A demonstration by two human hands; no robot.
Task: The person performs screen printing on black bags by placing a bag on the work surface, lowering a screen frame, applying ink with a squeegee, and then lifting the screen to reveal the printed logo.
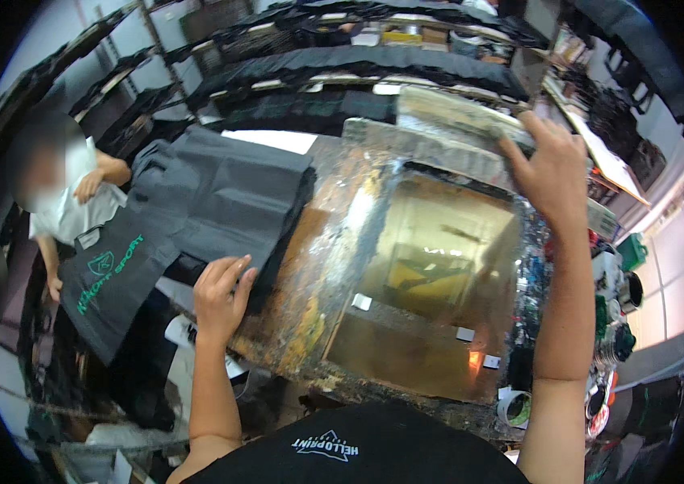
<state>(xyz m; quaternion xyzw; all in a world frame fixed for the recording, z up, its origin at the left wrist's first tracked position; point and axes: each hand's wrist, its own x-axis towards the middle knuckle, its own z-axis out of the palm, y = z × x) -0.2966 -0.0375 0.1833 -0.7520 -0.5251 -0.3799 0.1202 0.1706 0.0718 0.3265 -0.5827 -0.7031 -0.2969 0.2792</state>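
Observation:
My right hand [552, 165] is at the far right of the worktable, its fingers and thumb closed around the end of a worn, pale grey bar [459, 113]. That bar stands along the back of a paint-stained board with a shiny, amber-tinted panel [418, 367]. My left hand [225, 294] hovers at the left side of the board, fingers stretched out and thumb apart, with nothing in it. Beyond it lies dark fabric [221, 177], spread out and creased. A black fabric piece with a green print [116, 278] hangs in front of a co-worker at the left.
The co-worker's hand [90, 185] is near the dark fabric. Small white tabs [360, 302] sit on the panel. A tape roll [514, 409] lies at the near right corner. Bottles and tubs [620, 290] crowd the right side. Racks of black fabric [358, 64] fill the back.

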